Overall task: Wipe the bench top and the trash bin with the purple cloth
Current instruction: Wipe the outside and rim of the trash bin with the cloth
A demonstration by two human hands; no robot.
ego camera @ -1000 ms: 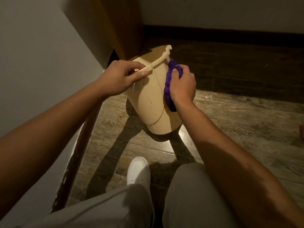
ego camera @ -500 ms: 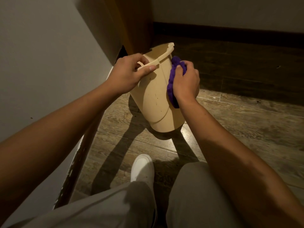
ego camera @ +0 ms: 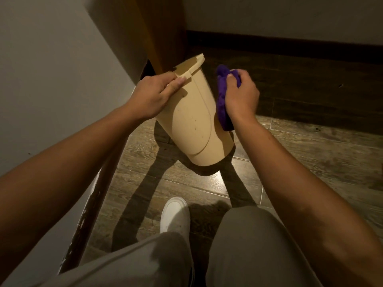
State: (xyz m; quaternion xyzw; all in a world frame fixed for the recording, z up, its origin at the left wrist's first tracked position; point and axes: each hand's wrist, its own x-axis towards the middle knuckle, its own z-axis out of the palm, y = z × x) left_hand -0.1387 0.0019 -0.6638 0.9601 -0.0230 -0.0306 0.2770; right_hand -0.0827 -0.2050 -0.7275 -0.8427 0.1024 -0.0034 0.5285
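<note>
Left hand (ego camera: 154,96) grip clamps tilted bin (ego camera: 194,119) rim; right hand (ego camera: 241,96) grip bunches cloth (ego camera: 222,100) against bin's side, floor (ego camera: 290,162) below.

**A dim corner, wood floor and pale walls**

A plain pale wall (ego camera: 41,83) fills the left. A wooden panel (ego camera: 159,27) stands upright in the far corner. The far wall (ego camera: 290,17) meets a dark skirting board (ego camera: 290,48). The wood-plank floor (ego camera: 310,152) shines near the middle, crossed by long shadows.
</note>
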